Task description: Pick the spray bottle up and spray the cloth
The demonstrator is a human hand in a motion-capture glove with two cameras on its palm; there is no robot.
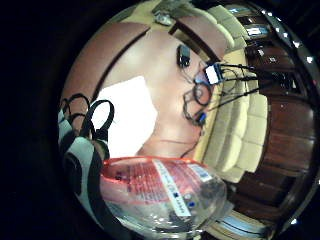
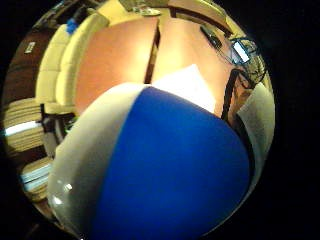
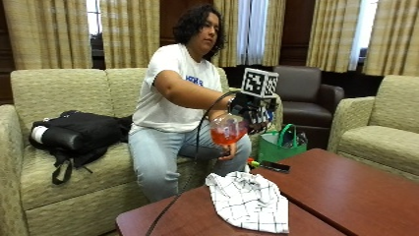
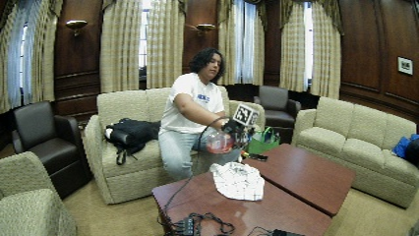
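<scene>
Spray bottle (image 3: 228, 130), clear with pinkish-red liquid in its round body, is held up in the air in the grip (image 3: 252, 114) of the gloved right hand, whose fingers curl around it, in front of the seated person's knees. From the palm, the bottle's labelled body (image 1: 165, 197) fills the near part of the little-finger-side view, and a blue and white part of it (image 2: 170, 175) fills most of the thumb-side view.

Below the grip and a little ahead of it, the cloth (image 3: 250, 200), white with a dark check pattern, lies crumpled on the reddish-brown table (image 3: 340, 191), near the edge closest to the person. The bottle hangs above the cloth, apart from it.

Beyond the grip, a dark phone (image 3: 275, 166) lies on the table's near corner, beside a green bag (image 3: 278, 145) on the floor. A black bag (image 3: 78, 132) rests on the sofa (image 3: 39, 162) at the person's side.
</scene>
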